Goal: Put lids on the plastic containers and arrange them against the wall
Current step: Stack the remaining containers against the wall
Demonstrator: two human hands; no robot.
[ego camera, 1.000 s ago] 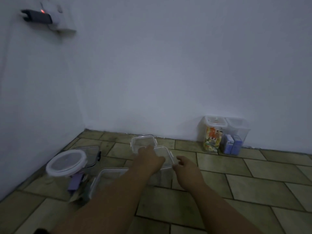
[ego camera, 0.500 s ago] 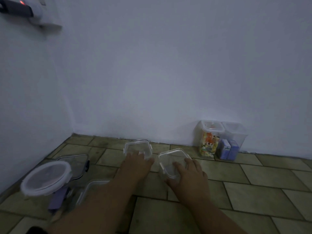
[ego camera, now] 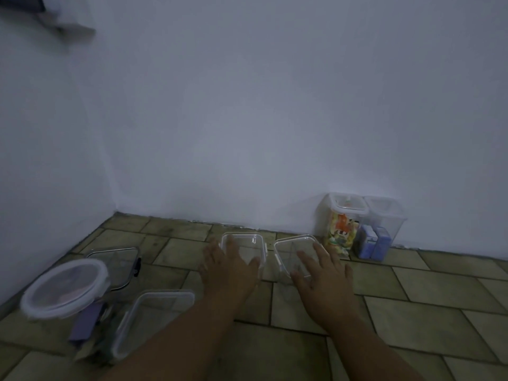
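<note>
Dim light, tiled floor (ego camera: 412, 287). Left hand (ego camera: 229, 266) lies flat, fingers spread, on a small lidded container (ego camera: 243, 250); right hand (ego camera: 323, 273) likewise on a second small container (ego camera: 295, 254) just beside it. Neither grips; palms press down. Both boxes sit near the wall (ego camera: 275, 133) but apart from it. Step in hand, judged: seating lids or pushing the pair toward the wall. Two tall containers (ego camera: 362, 224) already stand against it. Next move calls for sliding both flush, alongside those. Round-lidded tub (ego camera: 64, 288) and open box (ego camera: 152, 320) wait at left.
</note>
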